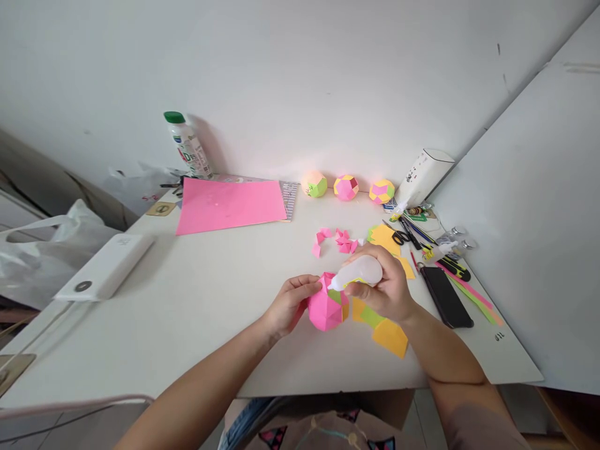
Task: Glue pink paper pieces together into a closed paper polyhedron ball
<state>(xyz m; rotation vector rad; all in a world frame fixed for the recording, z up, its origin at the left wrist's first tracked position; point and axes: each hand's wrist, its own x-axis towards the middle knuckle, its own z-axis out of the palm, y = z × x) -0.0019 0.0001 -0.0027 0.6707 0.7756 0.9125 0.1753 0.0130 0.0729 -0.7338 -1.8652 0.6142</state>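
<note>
A faceted paper ball (325,311), mostly pink with green and yellow facets on its right side, is near the table's front edge. My left hand (291,304) grips it from the left, fingers and thumb at its upper edge. Wrapped round a white glue bottle (363,271), my right hand (390,289) tilts it so the nozzle points down-left at the ball's top. Whether the nozzle touches the paper is too small to tell. Small folded pink pieces (345,241) lie behind the ball. Yellow and green paper pieces (390,337) are at its right, partly under my right hand.
Three finished-looking paper balls (345,187) line the wall. Pink sheets (232,203) and a green-capped bottle (191,149) stand at back left. Scissors (400,236), a black phone (445,296), pens and paper strips crowd the right. A white box-shaped device (105,267) sits at left.
</note>
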